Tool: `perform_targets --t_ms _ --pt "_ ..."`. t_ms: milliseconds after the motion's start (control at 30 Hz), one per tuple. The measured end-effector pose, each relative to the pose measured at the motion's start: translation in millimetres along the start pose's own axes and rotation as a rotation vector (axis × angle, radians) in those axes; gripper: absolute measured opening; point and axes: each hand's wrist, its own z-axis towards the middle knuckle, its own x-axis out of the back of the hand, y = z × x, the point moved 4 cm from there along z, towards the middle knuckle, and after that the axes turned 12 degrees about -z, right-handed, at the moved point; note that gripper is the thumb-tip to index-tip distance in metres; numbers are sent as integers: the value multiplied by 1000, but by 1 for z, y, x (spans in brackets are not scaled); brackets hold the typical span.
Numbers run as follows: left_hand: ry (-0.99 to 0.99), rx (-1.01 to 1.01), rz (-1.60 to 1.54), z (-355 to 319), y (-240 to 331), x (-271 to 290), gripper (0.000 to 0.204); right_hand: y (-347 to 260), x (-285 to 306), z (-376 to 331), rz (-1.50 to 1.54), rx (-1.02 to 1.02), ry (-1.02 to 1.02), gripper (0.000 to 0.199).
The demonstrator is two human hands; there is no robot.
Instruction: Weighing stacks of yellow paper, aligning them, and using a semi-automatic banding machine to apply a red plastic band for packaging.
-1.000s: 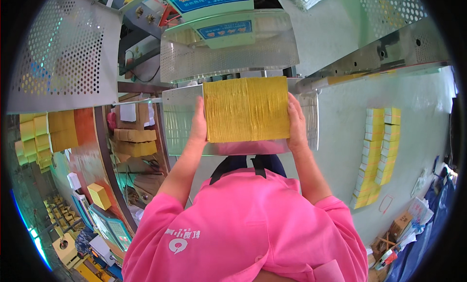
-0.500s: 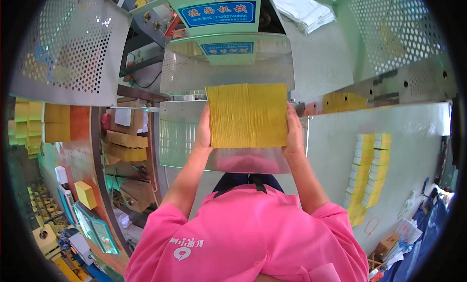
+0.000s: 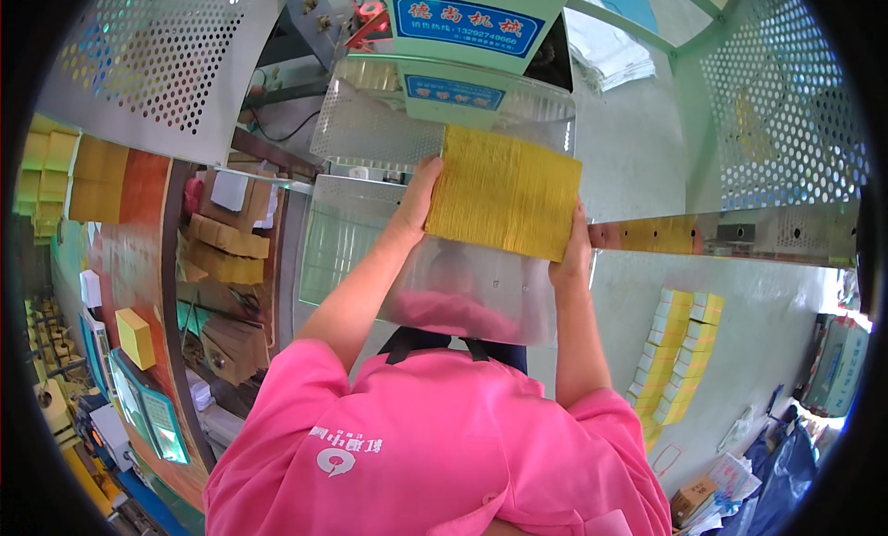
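A thick block of yellow paper sheets (image 3: 504, 194) is held up between both hands in front of a green machine (image 3: 462, 36), its lower right corner dipping a little. The left hand (image 3: 414, 208) presses flat against the block's left edge, and the right hand (image 3: 573, 254) grips its right edge lower down. Just below the block, a shiny metal plate (image 3: 472, 295) reflects the person's pink shirt (image 3: 425, 443). Right of the block runs a long metal rail (image 3: 731, 233), and below that rail, well apart from the block, stand rows of yellow bundles (image 3: 673, 356). Left of the block, past a perforated metal panel (image 3: 148, 64), cardboard boxes (image 3: 227, 249) lie stacked.
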Motion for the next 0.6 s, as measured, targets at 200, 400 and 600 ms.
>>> perform_targets --t_ms 200,400,600 --pt "-100 51 40 -11 6 -2 59 2 0 -9 37 91 -79 56" --pt "-32 89 18 -14 -10 -1 62 0 -4 -7 -8 205 -145 58" --pt "-5 57 -16 -15 -16 -8 60 -4 -2 -9 -58 139 -138 63"
